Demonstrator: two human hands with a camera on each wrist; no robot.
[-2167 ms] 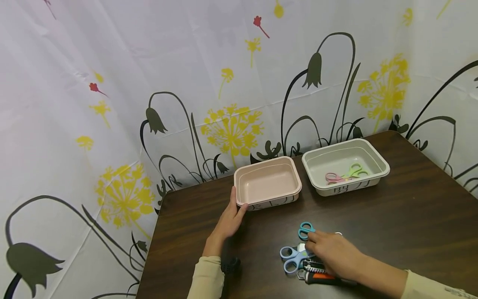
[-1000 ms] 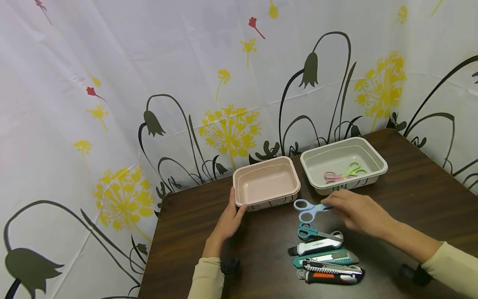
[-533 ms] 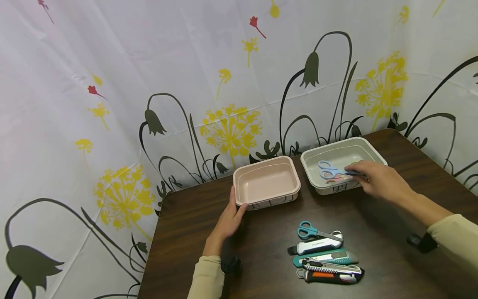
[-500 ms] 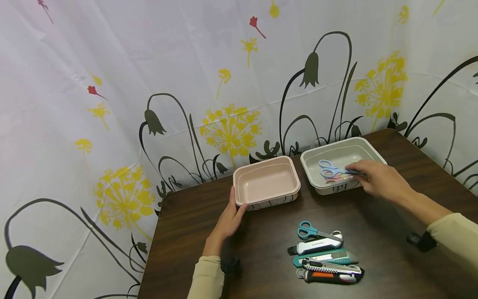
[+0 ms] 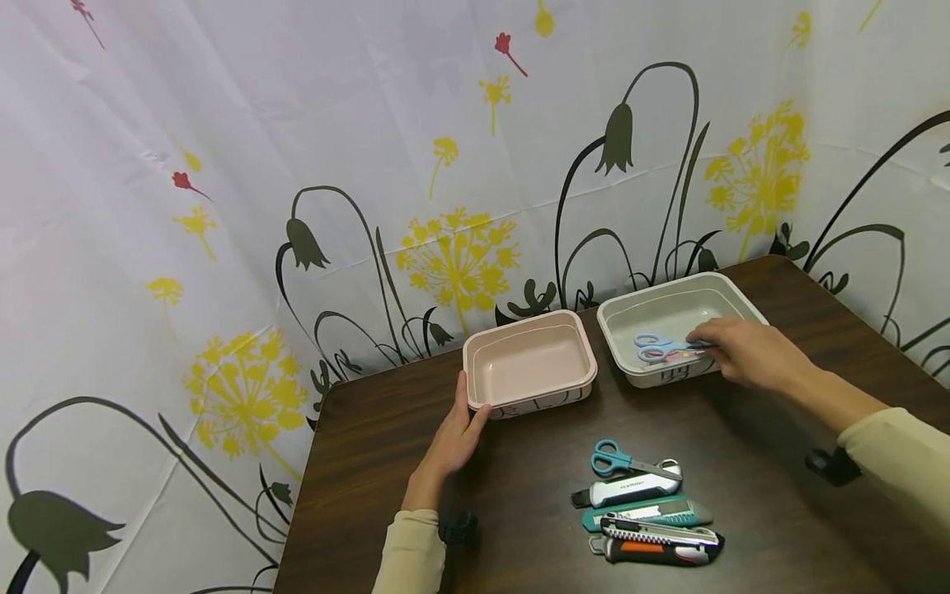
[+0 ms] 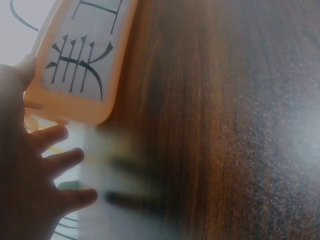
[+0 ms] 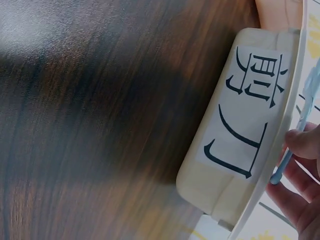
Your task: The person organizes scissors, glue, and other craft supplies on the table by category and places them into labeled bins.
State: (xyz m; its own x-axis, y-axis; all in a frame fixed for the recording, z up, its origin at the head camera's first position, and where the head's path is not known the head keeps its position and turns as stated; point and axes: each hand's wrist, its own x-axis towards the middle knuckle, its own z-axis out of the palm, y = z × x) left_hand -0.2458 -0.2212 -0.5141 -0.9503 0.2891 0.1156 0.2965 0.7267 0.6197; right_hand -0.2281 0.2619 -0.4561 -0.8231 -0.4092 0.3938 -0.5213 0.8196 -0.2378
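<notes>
right hand [image 5: 742, 353]: pinches blue scissors [image 5: 656, 346] | left hand [image 5: 454, 437]: touches pink tray [image 5: 530, 363]

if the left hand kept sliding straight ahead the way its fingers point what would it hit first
The left hand already rests against the near-left corner of the pink tray, thumb by its front wall. Going straight on, it would likely push along that tray's left side, then reach the flowered curtain behind; depth is unclear.

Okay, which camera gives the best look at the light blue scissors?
The head view: the light blue scissors lie in the white tray, right hand at the blades. The right wrist view shows only a blue sliver past the rim; the left wrist view shows none.
</notes>
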